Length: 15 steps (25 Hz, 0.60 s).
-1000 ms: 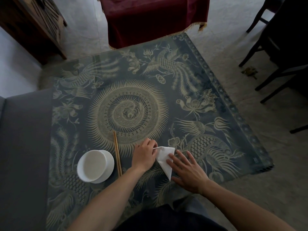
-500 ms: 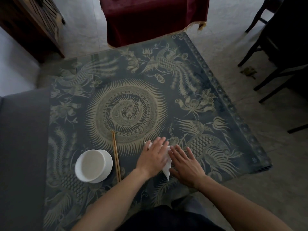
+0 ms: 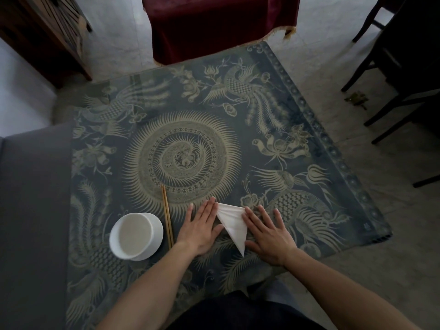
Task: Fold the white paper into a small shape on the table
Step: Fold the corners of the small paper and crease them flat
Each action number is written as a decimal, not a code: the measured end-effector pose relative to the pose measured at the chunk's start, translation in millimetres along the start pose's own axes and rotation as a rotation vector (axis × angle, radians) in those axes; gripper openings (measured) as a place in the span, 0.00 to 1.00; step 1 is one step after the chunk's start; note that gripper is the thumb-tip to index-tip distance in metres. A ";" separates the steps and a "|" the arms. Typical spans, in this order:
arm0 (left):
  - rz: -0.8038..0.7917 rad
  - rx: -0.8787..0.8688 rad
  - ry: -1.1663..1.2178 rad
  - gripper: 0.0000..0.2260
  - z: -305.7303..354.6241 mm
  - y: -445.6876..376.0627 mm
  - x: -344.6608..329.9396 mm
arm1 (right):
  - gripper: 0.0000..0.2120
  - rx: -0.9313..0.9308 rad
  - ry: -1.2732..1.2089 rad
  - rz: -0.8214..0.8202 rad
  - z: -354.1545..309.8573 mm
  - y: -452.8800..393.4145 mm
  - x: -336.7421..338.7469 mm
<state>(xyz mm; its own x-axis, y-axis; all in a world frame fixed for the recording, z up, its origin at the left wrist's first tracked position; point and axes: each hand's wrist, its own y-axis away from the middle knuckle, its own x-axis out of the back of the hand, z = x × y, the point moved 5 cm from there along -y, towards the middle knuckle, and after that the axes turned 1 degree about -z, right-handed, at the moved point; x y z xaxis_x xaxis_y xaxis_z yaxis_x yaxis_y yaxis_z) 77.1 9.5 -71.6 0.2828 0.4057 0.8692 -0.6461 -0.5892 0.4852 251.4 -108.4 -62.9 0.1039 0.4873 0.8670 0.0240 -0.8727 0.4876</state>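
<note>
The white paper [image 3: 232, 222] lies flat on the patterned table [image 3: 309, 144] near its front edge, folded into a long triangle with its point toward me. My left hand [image 3: 201, 228] rests palm down at the paper's left edge, fingers spread and flat. My right hand [image 3: 267, 235] presses flat on the paper's right edge, covering part of it. Neither hand grips the paper; both lie on it or beside it.
A white bowl on a white saucer [image 3: 136, 236] stands left of my left hand, with a pair of wooden chopsticks [image 3: 167, 216] between them. A dark red cloth-covered piece [image 3: 221, 25] stands beyond the table's far edge. Dark chairs [image 3: 400, 67] stand at right.
My left hand slid off the paper to its left side, uncovering the folded triangle. My right hand stayed on the right edge. The paper now lies flatter.
</note>
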 end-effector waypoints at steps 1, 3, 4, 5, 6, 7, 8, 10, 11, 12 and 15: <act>0.001 0.002 -0.019 0.30 -4.7 0.4 0.4 | 0.36 -0.002 -0.002 0.000 -0.2 -0.7 -1.0; 0.030 0.009 -0.012 0.30 -5.4 0.1 2.4 | 0.36 -0.008 0.004 0.002 -1.1 -1.0 -2.6; 0.073 0.015 0.011 0.30 -3.6 -1.1 6.4 | 0.37 -0.008 0.009 0.004 -1.7 -1.3 -2.6; 0.127 0.023 0.044 0.29 -1.7 -2.5 12.2 | 0.37 -0.002 0.016 0.010 -3.1 -1.0 -2.5; 0.184 0.037 0.080 0.26 -0.3 -5.2 19.7 | 0.37 0.012 0.029 0.023 -4.5 -0.1 -1.6; 0.239 0.055 0.107 0.23 0.7 -9.3 28.0 | 0.36 0.031 0.048 0.039 -5.6 1.8 -0.4; 0.284 0.077 0.114 0.20 0.8 -14.0 36.0 | 0.36 0.055 0.064 0.053 -7.1 4.1 0.3; 0.290 0.133 0.087 0.17 0.5 -24.8 48.1 | 0.34 0.106 0.071 0.064 -9.7 8.5 -1.2; 0.250 0.163 0.078 0.18 0.2 -30.3 50.9 | 0.33 0.127 0.069 0.064 -11.0 10.9 -2.6; 0.197 0.188 0.084 0.18 0.0 -36.0 52.0 | 0.32 0.139 0.069 0.063 -11.8 13.1 -3.6; 0.086 0.241 0.190 0.15 -1.9 -46.1 53.9 | 0.31 0.142 0.065 0.068 -12.3 16.8 -4.1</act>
<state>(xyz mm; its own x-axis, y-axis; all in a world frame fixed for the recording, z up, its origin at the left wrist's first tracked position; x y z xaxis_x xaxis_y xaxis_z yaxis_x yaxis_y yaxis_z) 120.8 59.8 -47.3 0.0826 0.4569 0.8856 -0.4685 -0.7665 0.4392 239.2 -124.6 -57.0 0.0454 0.4239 0.9046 0.1600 -0.8969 0.4123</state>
